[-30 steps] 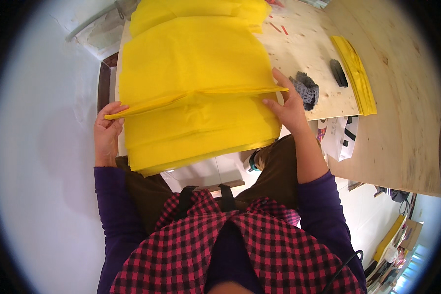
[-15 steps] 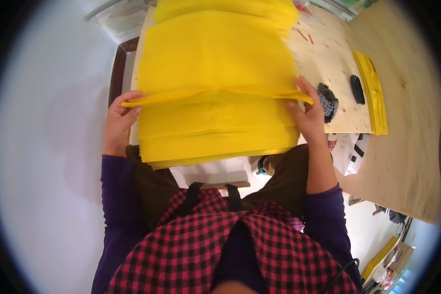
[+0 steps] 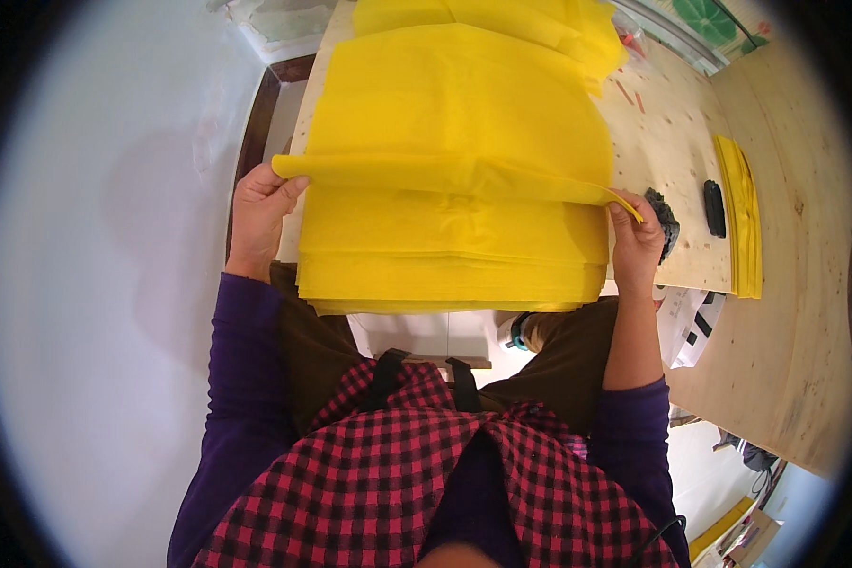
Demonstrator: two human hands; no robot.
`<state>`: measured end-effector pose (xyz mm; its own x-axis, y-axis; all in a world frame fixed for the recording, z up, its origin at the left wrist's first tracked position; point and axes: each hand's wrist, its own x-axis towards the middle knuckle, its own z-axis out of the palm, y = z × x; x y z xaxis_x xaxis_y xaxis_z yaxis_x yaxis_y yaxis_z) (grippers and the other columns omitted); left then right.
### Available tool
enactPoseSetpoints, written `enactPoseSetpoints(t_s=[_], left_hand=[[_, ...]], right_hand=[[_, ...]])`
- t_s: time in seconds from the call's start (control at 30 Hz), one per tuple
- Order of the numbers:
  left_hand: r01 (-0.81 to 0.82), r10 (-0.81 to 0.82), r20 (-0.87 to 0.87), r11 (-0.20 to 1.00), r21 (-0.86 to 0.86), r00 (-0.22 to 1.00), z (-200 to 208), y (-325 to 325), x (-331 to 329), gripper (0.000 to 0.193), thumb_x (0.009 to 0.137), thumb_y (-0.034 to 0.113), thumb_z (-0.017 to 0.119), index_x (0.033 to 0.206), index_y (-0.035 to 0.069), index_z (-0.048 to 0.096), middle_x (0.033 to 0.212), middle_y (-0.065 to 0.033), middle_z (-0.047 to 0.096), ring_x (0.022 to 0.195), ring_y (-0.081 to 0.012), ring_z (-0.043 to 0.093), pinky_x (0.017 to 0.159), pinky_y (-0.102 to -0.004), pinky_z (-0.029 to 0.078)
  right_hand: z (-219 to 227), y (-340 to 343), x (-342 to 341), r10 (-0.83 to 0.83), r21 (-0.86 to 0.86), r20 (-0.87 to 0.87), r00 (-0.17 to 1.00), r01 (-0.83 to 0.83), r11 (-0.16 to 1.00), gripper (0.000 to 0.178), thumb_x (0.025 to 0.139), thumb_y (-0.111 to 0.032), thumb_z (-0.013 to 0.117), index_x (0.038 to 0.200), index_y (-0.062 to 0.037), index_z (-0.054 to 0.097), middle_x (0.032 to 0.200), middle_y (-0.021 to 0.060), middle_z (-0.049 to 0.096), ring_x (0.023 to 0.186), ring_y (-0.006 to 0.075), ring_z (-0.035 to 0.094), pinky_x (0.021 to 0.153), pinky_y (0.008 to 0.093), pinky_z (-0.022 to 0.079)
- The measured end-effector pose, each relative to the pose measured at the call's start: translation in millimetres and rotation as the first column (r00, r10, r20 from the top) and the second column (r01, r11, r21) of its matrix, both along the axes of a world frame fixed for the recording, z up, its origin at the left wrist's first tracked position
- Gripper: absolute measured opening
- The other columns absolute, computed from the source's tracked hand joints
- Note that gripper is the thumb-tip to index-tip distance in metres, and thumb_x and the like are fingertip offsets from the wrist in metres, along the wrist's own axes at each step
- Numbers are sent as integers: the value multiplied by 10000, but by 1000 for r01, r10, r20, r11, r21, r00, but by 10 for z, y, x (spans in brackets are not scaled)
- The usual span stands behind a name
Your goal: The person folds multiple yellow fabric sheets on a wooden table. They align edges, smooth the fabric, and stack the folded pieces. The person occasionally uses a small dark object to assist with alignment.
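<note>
A stack of thin yellow fabric sheets lies in front of me, its layered edges showing at the near side. Across it runs the folded edge of a yellow fabric sheet, lifted a little and creased in the middle. At its left end my left hand pinches the fold between thumb and fingers, just past the stack's side. My right hand grips the right end, where a narrow folded tip sticks out above the thumb. Both hands are closed on the same sheet.
The stack rests on a plywood table. To the right are a dark grey crumpled bundle, a black rolled item and long folded yellow fabric. A white bag hangs below the table edge. A white wall stands close at left.
The fold has opened into a wider band, especially toward the left. My right hand has come lower relative to the left and its fingers have closed more. The whole view has shifted.
</note>
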<state>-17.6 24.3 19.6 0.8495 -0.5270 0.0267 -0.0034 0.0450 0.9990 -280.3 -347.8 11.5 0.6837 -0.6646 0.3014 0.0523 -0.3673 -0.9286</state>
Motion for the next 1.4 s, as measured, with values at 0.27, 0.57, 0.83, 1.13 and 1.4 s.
enactPoseSetpoints(t_s=[0.27,0.57,0.83,1.13,1.4], left_hand=[[-76,88,73,985,-155,993,14,-146,-6,211,888,8,627,1098,7,655,935,-11,676,647,-19,491,545,-174,350],[-72,82,49,983,-167,995,96,-163,-33,162,903,31,617,1058,13,656,854,-23,660,587,-86,546,514,-203,370],[-50,67,87,981,-189,994,92,-179,-73,163,904,43,624,1057,-7,647,879,-72,679,654,-134,621,562,-240,448],[-84,91,100,994,-77,991,140,-132,-74,204,892,4,614,1093,-24,638,925,-50,674,803,-120,618,731,-241,474],[-59,149,322,960,-274,935,215,-60,-229,220,844,-85,586,1048,-43,656,1212,-98,566,1091,-178,549,955,-291,415]], right_hand=[[-40,-35,104,-26,87,129,991,15,996,128,939,-53,607,1048,3,647,929,-14,648,866,57,555,805,193,437],[35,-1,123,11,17,190,982,-15,1000,172,967,-99,575,1082,9,641,987,-2,640,921,69,540,859,209,419],[48,17,127,-85,-3,199,976,87,996,148,956,-88,594,1045,18,646,910,-5,644,833,65,547,785,202,439],[-46,-21,133,-97,34,62,993,95,995,165,968,-95,575,1074,9,644,959,-23,634,887,47,534,822,197,430],[-27,70,166,-18,-1,82,996,18,1000,135,961,-74,576,1043,5,648,906,-27,629,833,44,529,765,188,425]])
